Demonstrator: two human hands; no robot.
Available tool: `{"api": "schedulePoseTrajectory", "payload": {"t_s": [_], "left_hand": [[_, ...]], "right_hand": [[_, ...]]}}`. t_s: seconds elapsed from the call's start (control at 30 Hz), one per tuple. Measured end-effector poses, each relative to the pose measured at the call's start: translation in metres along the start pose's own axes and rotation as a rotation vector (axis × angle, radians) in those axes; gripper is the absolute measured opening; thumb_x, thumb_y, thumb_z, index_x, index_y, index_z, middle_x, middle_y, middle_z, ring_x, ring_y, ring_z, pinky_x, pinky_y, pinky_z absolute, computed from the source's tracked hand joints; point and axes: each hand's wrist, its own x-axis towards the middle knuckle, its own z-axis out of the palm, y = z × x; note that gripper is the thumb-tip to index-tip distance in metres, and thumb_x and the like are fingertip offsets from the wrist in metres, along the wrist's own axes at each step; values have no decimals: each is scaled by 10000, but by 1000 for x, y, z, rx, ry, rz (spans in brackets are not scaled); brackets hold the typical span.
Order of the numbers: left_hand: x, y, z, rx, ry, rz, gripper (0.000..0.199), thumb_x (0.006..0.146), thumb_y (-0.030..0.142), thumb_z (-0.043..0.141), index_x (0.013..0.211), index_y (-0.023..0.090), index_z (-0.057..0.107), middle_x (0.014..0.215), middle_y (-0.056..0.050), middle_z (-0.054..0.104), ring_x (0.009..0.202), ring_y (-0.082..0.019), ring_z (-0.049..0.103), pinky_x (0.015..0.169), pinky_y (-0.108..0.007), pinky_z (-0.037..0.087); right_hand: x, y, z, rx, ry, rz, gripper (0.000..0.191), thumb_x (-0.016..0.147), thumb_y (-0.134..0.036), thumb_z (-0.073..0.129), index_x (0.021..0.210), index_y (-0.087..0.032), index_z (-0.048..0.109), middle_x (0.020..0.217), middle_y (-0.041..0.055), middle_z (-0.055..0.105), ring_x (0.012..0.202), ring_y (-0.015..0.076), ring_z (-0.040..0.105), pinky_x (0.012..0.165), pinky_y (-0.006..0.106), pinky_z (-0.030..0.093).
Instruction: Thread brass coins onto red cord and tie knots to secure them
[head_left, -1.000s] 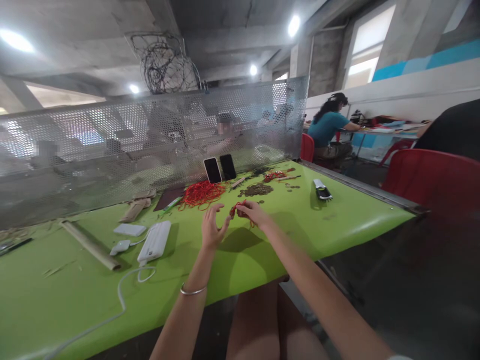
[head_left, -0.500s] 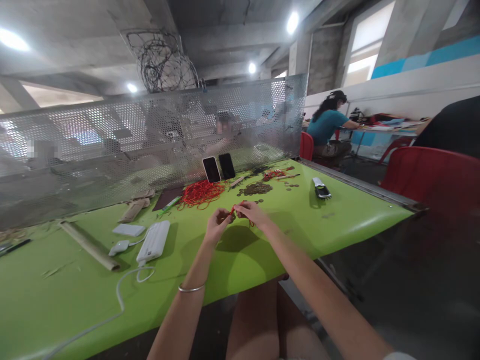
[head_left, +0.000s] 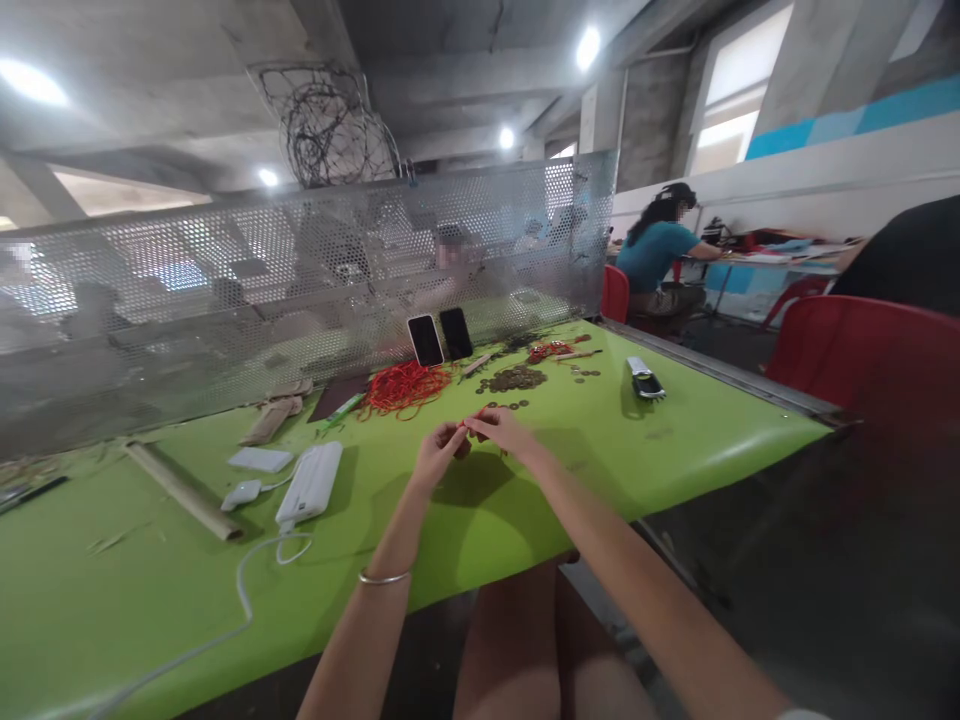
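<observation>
My left hand [head_left: 439, 452] and my right hand [head_left: 504, 430] meet above the green table, fingertips pinched close together. Between them runs a short red cord [head_left: 463, 424], mostly covered by my fingers; a bit of it hangs below the right hand. Just beyond my hands lie several loose coin-like discs [head_left: 513, 405] and a heap of the same dull brass discs [head_left: 517, 378]. Further left, a tangled pile of red cords [head_left: 405, 388] rests on the table.
A white power bank [head_left: 310, 482] with a cable lies left, near a cardboard tube [head_left: 180, 490]. Two phones [head_left: 426, 341] lean by the perforated metal screen [head_left: 300, 270]. A silver-black device [head_left: 643, 380] sits right. A co-worker [head_left: 658, 245] sits beyond, past a red chair [head_left: 862, 350].
My fingertips have drawn closer together over the red cord, and less of it shows between them. The view has shifted very slightly; the things on the table have stayed put.
</observation>
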Motion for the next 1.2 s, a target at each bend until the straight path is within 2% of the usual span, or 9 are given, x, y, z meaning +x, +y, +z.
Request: {"api": "schedulePoseTrajectory", "payload": {"t_s": [0.17,0.33,0.43,0.53,0.63,0.8,0.93,1.07,1.2], "left_hand": [[-1,0,-2,32,30,-17,370,688,489,650,758,126,661,508,16,567,445,-79,475,455,-204,344],[0,-1,-5,17,99,-17,388,662,507,661,747,129,681,476,30,535,432,-77,452,445,-206,316],[1,-3,-6,-17,124,-19,389,670,509,653,758,131,691,478,34,524,434,-70,442,446,-201,309],[1,-4,-6,-69,131,-31,387,671,511,652,756,136,696,492,30,521,448,-70,451,453,-199,321],[0,-4,-6,-115,132,-48,394,649,520,666,728,135,694,512,18,532,475,-79,478,481,-204,359],[0,-3,-7,-125,164,-63,479,607,571,671,754,116,704,513,16,526,462,-72,456,503,-216,385],[2,-6,-8,-49,202,-48,552,607,604,649,796,90,714,497,28,496,447,-61,422,478,-213,347],[6,-11,-13,102,233,-21,536,649,583,631,840,87,702,470,47,478,426,-64,424,438,-211,296],[7,-14,-17,293,226,14,327,814,433,554,850,116,628,615,27,575,508,-88,516,509,-234,418]], "right_hand": [[-2,0,2,-54,6,-26,333,744,-453,578,784,-138,680,634,11,564,568,108,466,534,234,343],[3,7,4,-61,-10,-42,322,791,-365,493,944,-135,660,663,11,557,561,105,472,539,230,371],[6,13,4,-109,-14,-47,322,827,-351,427,916,-139,652,604,-9,510,521,102,452,518,224,365],[6,17,4,-197,-14,-56,342,848,-405,427,907,-154,651,579,-12,514,495,109,438,506,229,349],[5,18,6,-292,-35,-91,322,842,-433,474,914,-182,663,680,22,602,572,137,502,563,250,370],[2,19,13,-394,-119,-144,199,854,-307,501,888,-200,666,816,46,659,678,158,567,651,276,405],[1,21,16,-449,-141,-168,129,827,-212,532,821,-175,655,797,45,653,646,144,550,617,257,390],[-1,18,15,-475,-129,-179,181,847,-257,506,776,-170,648,726,34,634,591,125,507,560,233,349],[-2,13,14,-462,-107,-164,287,864,-344,473,742,-156,652,622,21,589,510,101,448,510,217,307]]}}
